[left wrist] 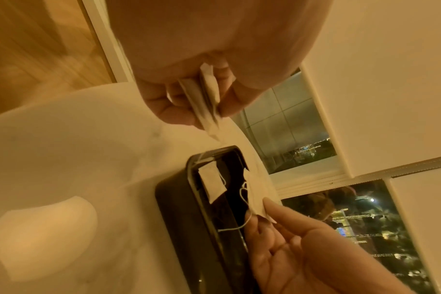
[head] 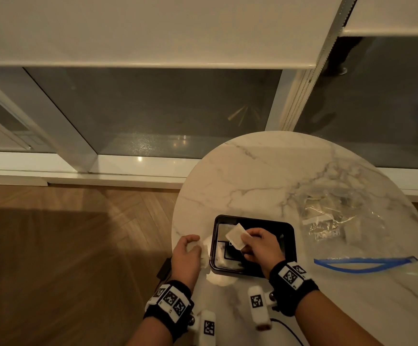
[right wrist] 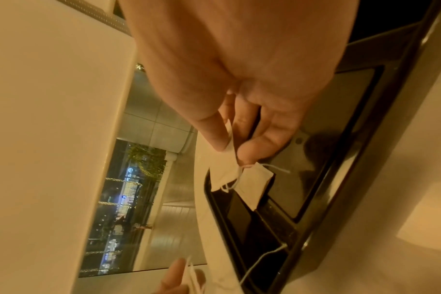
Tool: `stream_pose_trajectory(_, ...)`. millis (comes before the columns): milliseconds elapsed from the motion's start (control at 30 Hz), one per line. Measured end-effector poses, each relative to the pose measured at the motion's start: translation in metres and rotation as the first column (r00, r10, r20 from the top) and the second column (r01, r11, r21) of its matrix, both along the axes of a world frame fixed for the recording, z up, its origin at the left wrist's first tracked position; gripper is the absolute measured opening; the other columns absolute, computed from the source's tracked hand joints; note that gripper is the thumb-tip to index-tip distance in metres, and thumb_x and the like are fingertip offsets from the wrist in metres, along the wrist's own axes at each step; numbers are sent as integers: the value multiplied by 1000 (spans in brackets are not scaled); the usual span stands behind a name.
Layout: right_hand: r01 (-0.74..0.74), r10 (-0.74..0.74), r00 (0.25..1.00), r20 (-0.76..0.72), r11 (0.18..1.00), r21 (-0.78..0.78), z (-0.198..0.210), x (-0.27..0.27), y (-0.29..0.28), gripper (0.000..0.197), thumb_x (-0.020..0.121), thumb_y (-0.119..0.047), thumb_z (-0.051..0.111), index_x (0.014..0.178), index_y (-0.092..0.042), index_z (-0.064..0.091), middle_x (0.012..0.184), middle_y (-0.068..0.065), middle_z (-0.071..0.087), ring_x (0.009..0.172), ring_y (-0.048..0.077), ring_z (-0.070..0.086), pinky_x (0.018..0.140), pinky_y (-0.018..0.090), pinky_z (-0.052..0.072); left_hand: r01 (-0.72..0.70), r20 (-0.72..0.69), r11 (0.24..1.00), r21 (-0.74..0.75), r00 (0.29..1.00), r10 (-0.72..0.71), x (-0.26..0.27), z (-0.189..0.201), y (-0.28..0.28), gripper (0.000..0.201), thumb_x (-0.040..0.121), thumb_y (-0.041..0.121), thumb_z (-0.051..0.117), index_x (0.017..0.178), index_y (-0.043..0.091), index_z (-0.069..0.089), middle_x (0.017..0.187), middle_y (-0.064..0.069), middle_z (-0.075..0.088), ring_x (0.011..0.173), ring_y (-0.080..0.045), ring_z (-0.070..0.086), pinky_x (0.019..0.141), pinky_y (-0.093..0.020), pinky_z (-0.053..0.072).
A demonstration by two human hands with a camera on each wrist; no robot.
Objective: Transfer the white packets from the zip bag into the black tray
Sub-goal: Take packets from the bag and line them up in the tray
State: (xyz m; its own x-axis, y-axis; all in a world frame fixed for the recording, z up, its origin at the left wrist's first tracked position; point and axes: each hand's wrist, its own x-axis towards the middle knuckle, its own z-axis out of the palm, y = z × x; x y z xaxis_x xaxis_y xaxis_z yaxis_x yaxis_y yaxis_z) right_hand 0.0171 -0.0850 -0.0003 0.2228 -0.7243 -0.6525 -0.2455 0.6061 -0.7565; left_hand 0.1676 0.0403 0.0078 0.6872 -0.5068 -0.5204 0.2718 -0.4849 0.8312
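One clear plastic zip bag with a blue seal is laid on the round white marble table, well apart to the right of the black rectangular plastic tray. A flat white paper packet is pinched by the right hand above the tray, long axis tilted diagonally. Several white packets are gripped by the left hand just beside the tray's left rim.

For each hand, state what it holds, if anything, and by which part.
Right hand pinches one white packet by its near corner, above the black tray. Left hand grips a small stack of packets around its middle.
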Motion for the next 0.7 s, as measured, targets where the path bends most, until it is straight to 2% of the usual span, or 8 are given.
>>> stream_pose_trajectory(67, -22, 21, 999, -41, 1000, -4, -8, 3, -2, 11, 92, -8, 63, 102, -11, 65, 101, 13, 72, 76, 22, 66, 53, 26, 51, 33, 44, 996, 83, 998, -37, 3, -6, 2, 24, 89, 8, 53, 93, 25, 70, 83, -2, 71, 71, -18, 63, 67, -31, 52)
stream_pose_trajectory(133, -18, 19, 998, -56, 1000, 10, -14, 8, -3, 11, 91, -4, 63, 101, -9, 66, 102, 16, 72, 74, 22, 64, 53, 25, 50, 74, 94, 985, 153, 992, -89, 4, -10, 4, 26, 91, 9, 53, 87, 25, 72, 85, 1, 72, 79, -16, 65, 77, -32, 55)
stream_pose_trajectory(200, 14, -13, 999, -33, 999, 49, -19, 14, -4, 16, 90, 2, 63, 102, -7, 64, 107, 19, 70, 80, 23, 66, 56, 26, 52, 114, 116, 974, 197, 983, -139, 2, -11, 5, 24, 94, 13, 53, 87, 22, 74, 87, 3, 72, 81, -14, 64, 81, -30, 54)
stream_pose_trajectory(267, 56, -56, 998, 0, 994, 90, -22, 19, -5, 27, 87, 11, 60, 106, -8, 61, 110, 21, 66, 85, 26, 66, 61, 28, 56, 170, 113, 958, 230, 973, -200, -1, -13, 5, 21, 95, 23, 56, 86, 18, 74, 80, 2, 71, 79, -17, 65, 77, -29, 53)
stream_pose_trajectory(400, 76, -82, 996, 28, 982, 173, -19, 26, -2, 46, 87, 17, 50, 115, -18, 56, 105, 17, 58, 77, 28, 67, 68, 38, 61, 214, 71, 949, 232, 969, -236, -8, -17, 5, 31, 90, 46, 63, 76, 20, 72, 67, 3, 69, 70, -18, 63, 72, -30, 53)
stream_pose_trajectory(467, 68, -69, 998, 0, 983, 172, -18, 28, -2, 38, 89, 14, 46, 112, -14, 59, 102, 13, 59, 76, 27, 67, 68, 39, 60, 233, 92, 941, 247, 961, -262, -10, -18, 4, 22, 87, 42, 69, 78, 23, 73, 70, 6, 70, 72, -15, 66, 76, -31, 55)
stream_pose_trajectory(567, 70, -55, 992, -110, 987, 147, -26, 30, -2, 24, 89, 6, 50, 103, -6, 65, 93, 15, 66, 74, 24, 65, 53, 30, 55, 239, 142, 933, 269, 948, -284, -12, -17, 5, 9, 86, 30, 71, 83, 22, 75, 80, 9, 72, 83, -10, 66, 81, -27, 54)
stream_pose_trajectory(700, 66, -49, 977, -210, 995, 77, -33, 31, -1, 13, 82, 8, 59, 89, 0, 68, 66, 12, 63, 53, 17, 56, 43, 22, 46, 237, 147, 930, 280, 947, -286, -13, -18, 6, 8, 86, 29, 71, 82, 23, 75, 80, 11, 70, 80, -7, 64, 76, -24, 50)
